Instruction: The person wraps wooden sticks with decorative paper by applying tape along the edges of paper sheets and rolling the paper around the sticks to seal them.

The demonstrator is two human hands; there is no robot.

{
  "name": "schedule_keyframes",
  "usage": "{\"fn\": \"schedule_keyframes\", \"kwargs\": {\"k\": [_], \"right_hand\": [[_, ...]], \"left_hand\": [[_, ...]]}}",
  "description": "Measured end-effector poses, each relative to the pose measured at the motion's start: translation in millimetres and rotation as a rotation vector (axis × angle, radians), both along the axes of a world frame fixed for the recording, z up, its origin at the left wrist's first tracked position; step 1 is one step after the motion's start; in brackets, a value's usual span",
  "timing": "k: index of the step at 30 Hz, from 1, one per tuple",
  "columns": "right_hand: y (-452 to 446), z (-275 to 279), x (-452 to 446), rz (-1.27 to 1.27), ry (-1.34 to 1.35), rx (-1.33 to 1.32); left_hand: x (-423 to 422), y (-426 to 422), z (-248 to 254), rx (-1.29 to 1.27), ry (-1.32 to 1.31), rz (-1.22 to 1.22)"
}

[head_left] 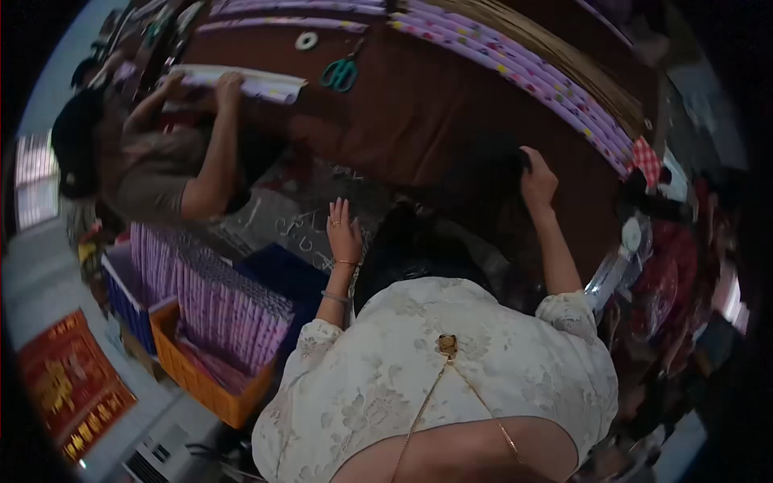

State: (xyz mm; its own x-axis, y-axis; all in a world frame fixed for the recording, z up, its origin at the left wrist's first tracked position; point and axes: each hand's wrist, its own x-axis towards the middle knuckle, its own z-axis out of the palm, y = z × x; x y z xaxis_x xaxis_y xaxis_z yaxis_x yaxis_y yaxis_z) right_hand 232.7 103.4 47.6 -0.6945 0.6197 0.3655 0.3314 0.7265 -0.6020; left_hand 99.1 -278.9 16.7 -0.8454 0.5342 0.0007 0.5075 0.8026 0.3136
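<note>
1. A brown-covered table [386,113] is seen ahead, with lilac patterned rolls [555,97] laid side by side along its far right.
2. Folded purple stacks [229,302] are held upright in an orange crate [197,394], at the lower left.
3. On the table's left, a pale roll [270,86] is touched by a co-worker's hands [229,90].
4. The left hand [345,237] is held near the body, its fingers extended and nothing seen in them.
5. The right hand [539,183] is placed over the table's near right part, fingers curled; whether they are closed on anything cannot be told.
6. Green-handled scissors [341,75] are left beyond the pale roll.
7. A dark item [525,159] is seen right at the curled fingers, its outline lost in shadow. It is judged light and perhaps soft, best pinched at the edge nearest the thumb; slipperiness and fragility cannot be judged.
</note>
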Motion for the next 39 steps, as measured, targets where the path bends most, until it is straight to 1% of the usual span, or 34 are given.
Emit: {"fn": "schedule_keyframes", "kwargs": {"k": [1, 2, 4, 6, 7, 8, 9, 10, 12, 13, 14, 15, 16, 17, 18, 19, 20, 21, 23, 25, 27, 28, 30, 31, 33, 34, 36, 37, 39], "right_hand": [[12.9, -0.2, -3.0, 0.007, -0.083, 0.010], [23.1, -7.2, -9.7, 0.018, -0.154, 0.029], [45.8, -19.5, -19.5, 0.086, -0.174, 0.102], [70.5, -36.4, -30.4, 0.026, -0.152, 0.345], [75.4, -40.5, -29.9, 0.017, -0.183, 0.365], [88.2, -58.1, -25.9, -0.055, -0.251, 0.413], [84.1, -41.8, -26.9, -0.002, -0.291, 0.181], [79.8, -29.4, -25.0, 0.028, -0.277, 0.200], [84.0, -24.8, -21.4, 0.214, -0.105, 0.425], [80.6, -27.3, -28.7, 0.151, -0.259, 0.598], [81.0, -32.1, -23.9, 0.063, -0.405, 0.774], [82.2, -31.7, -24.4, 0.093, -0.398, 0.782], [80.6, -29.0, -25.1, 0.012, -0.487, 0.764], [80.5, -29.3, -24.4, -0.076, -0.575, 0.741], [78.4, -29.6, -23.0, -0.062, -0.575, 0.757], [79.1, -35.2, -20.8, -0.173, -0.609, 0.828], [81.7, -35.3, -16.7, -0.291, -0.636, 0.899], [78.3, -36.6, -20.1, -0.344, -0.669, 0.944], [73.7, -34.3, -25.0, -0.390, -0.762, 0.991], [69.2, -24.3, -31.2, -0.397, -0.858, 1.027], [65.5, -15.1, -41.5, -0.393, -0.945, 1.056], [63.3, -11.0, -47.1, -0.388, -0.980, 1.071], [61.1, -5.1, -57.7, -0.382, -1.044, 1.095], [61.1, -2.2, -61.5, -0.384, -1.069, 1.102], [61.2, 6.4, -69.6, -0.398, -1.110, 1.117], [60.9, 8.7, -71.9, -0.397, -1.133, 1.125], [60.9, 15.8, -73.9, -0.408, -1.170, 1.126], [60.5, 18.3, -76.0, -0.419, -1.182, 1.127], [61.1, 22.8, -76.3, -0.438, -1.200, 1.122]], "left_hand": [[16.2, -21.1, -7.0, -0.140, -0.084, 0.088], [28.1, -46.5, -28.1, -0.141, -0.067, 0.173], [64.6, -99.6, -67.0, -0.332, -0.346, 0.440], [94.3, -129.6, -90.8, -0.428, -0.511, 0.631], [116.0, -148.3, -105.6, -0.453, -0.535, 0.662], [132.8, -148.9, -95.6, -0.424, -0.706, 0.765], [142.8, -146.8, -84.3, -0.377, -0.877, 0.854], [160.2, -156.3, -93.5, -0.259, -0.815, 0.865], [172.9, -146.2, -82.7, -0.149, -0.842, 1.106], [180.6, -162.6, -114.0, -0.058, -0.840, 1.064], [178.7, -160.5, -112.2, -0.064, -0.857, 1.116], [173.5, -156.1, -105.9, -0.078, -0.877, 1.164], [170.1, -160.6, -100.0, -0.062, -0.812, 1.168], [163.5, -167.3, -95.1, -0.055, -0.824, 1.184], [152.9, -176.3, -89.7, -0.060, -0.838, 1.253], [144.4, -187.1, -90.6, -0.063, -0.857, 1.322], [141.7, -200.9, -108.0, 0.013, -0.635, 1.405], [134.3, -217.8, -110.1, 0.024, -0.654, 1.419], [117.7, -262.1, -113.3, 0.200, -0.366, 1.638], [111.0, -312.5, -144.6, 0.119, -0.250, 1.827], [109.4, -352.8, -151.1, 0.392, -0.114, 2.042], [104.5, -368.5, -152.4, 0.377, -0.134, 2.062], [97.2, -389.9, -162.9, 0.238, 0.005, 2.447], [97.8, -397.7, -170.2, 0.234, -0.013, 2.455], [101.5, -417.1, -182.9, 0.119, 0.146, 2.414], [104.1, -422.4, -187.6, 0.114, 0.123, 2.414], [108.3, -433.4, -194.8, 0.345, -0.088, 2.608], [114.8, -443.0, -207.8, 0.345, -0.103, 2.600], [126.8, -453.9, -229.4, 1.115, -0.097, 2.545]]}}
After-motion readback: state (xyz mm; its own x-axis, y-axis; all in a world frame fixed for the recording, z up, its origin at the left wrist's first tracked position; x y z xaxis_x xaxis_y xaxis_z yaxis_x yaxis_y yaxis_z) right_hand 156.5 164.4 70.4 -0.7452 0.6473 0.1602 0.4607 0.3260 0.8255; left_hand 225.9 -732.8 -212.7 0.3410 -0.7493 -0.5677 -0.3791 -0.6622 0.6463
